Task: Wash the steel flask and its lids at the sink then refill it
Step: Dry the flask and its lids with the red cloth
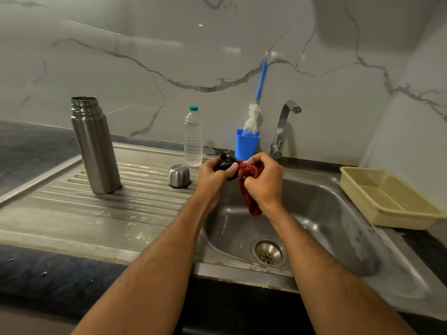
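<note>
The steel flask (95, 146) stands upright and uncapped on the ribbed draining board (72, 209). Its steel cup lid (179, 176) sits upside down on the board, right of the flask. Over the left rim of the sink basin (321, 213), my left hand (212, 174) grips the black inner stopper lid (226, 163). My right hand (264, 180) holds a red cloth (250, 189) bunched against that stopper, and the cloth's tail hangs down into the basin.
A clear plastic water bottle (193, 137) with a teal cap stands behind the cup lid. A blue holder (246, 145) with a bottle brush (254, 117) sits beside the steel tap (283, 129). A beige plastic basket (387, 197) lies right of the sink. The drain (268, 253) is open.
</note>
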